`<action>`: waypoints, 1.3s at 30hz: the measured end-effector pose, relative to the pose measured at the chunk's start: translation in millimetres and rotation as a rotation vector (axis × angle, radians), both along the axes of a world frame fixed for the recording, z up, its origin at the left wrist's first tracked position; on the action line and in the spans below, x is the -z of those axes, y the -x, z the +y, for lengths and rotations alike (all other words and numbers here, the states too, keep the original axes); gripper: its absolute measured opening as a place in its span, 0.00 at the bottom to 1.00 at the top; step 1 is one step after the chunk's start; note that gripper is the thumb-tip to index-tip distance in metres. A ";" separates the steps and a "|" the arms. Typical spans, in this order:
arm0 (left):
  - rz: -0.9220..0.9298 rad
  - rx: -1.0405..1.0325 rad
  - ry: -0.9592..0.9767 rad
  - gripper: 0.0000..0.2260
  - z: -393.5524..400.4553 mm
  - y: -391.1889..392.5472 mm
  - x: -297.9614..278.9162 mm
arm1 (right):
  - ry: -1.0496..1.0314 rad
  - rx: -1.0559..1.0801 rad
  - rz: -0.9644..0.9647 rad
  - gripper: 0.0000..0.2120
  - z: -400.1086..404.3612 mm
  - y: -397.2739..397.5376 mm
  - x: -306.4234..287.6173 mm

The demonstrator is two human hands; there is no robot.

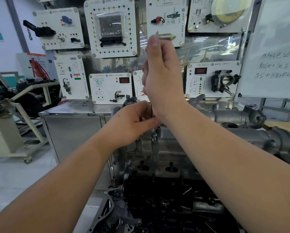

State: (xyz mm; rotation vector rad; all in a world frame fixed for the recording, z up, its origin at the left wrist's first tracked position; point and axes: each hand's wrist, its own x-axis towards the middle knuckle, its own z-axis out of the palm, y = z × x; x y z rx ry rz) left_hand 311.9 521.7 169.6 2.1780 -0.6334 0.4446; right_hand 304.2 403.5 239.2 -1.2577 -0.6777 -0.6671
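Training panels (pixel 110 29) back the engine head (pixel 174 140). Your left hand (pixel 132 123) pinches a thin shaft (pixel 152 110) just above the stud (pixel 155 136); your right hand (pixel 162 73) curls higher, grip hidden. Tilting the shaft could cross the thread.

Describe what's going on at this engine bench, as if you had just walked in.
A person works bare-handed over a grey metal engine. The right hand is raised, its fingers curled round what looks like a slim rod, mostly hidden. The left hand pinches the rod's lower end just above the studs on top of the engine. Display panels of car parts hang behind.
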 end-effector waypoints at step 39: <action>0.070 0.066 0.006 0.08 1.7 3.2 -0.2 | -0.064 -0.209 0.109 0.19 -3.8 1.4 -7.1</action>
